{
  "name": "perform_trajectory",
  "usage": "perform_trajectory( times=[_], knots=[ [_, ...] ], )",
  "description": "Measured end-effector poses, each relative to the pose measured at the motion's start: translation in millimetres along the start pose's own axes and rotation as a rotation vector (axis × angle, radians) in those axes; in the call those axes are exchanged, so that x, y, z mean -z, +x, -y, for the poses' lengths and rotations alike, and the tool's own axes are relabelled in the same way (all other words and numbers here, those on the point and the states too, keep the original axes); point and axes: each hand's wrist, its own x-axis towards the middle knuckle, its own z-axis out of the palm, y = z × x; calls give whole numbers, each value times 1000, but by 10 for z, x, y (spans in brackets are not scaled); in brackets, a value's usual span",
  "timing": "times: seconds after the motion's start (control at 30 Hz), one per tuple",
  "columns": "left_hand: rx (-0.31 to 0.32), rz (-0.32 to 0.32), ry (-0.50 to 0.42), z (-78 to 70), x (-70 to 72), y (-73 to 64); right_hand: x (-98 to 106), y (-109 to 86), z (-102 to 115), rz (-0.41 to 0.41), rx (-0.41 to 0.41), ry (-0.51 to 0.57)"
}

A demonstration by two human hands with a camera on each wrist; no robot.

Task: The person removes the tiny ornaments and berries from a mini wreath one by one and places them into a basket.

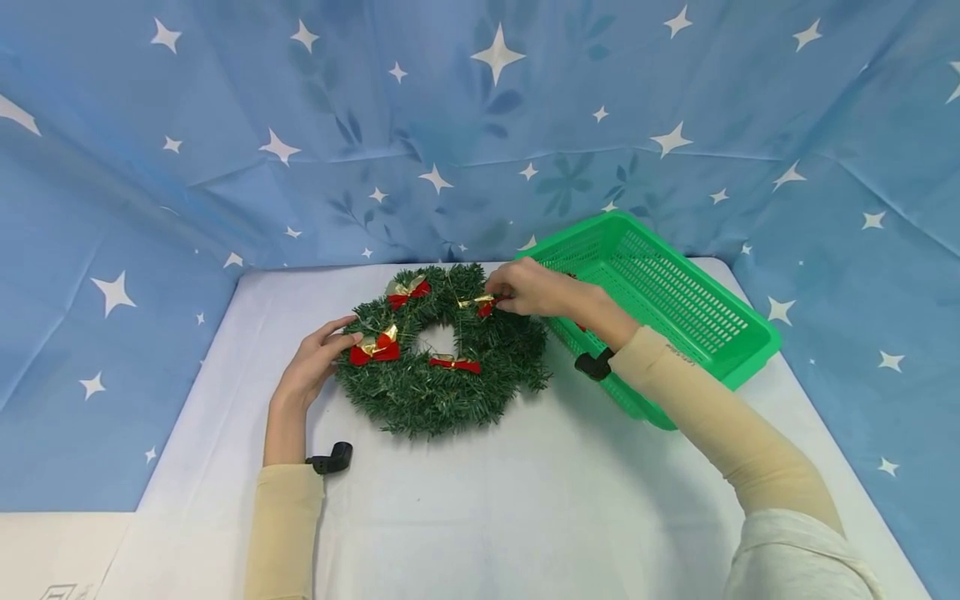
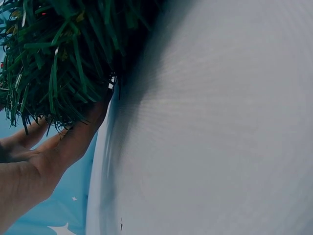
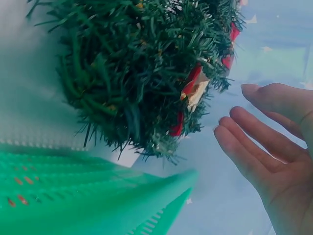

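Note:
A green tinsel wreath (image 1: 427, 400) lies on the white table, with several red-and-gold bows on it. At its left edge my left hand (image 1: 311, 362) grips it, thumb on top near a red bow with gold trim (image 1: 375, 348). The left wrist view has the fingers of that hand (image 2: 61, 149) around the wreath's side and underneath. Over the upper right part of the ring is my right hand (image 1: 536, 287), close by another bow (image 1: 486, 308). In the right wrist view its fingers (image 3: 249, 147) are loosely bent, apart from the greenery, with nothing between them.
A green slatted plastic basket (image 1: 682, 292) stands tilted to the wreath's right, beneath my right forearm. Some red pieces (image 3: 22, 198) show through its slots. Blue cloth with white stars (image 1: 450, 100) hangs behind the table and at both sides.

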Motion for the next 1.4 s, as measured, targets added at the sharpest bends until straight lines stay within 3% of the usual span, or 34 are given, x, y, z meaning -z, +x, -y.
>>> perform_trajectory(
  times=[1.4],
  knots=[
    [11,-9,3,19,-1,13,-217,417,305,43,73,-17]
  ],
)
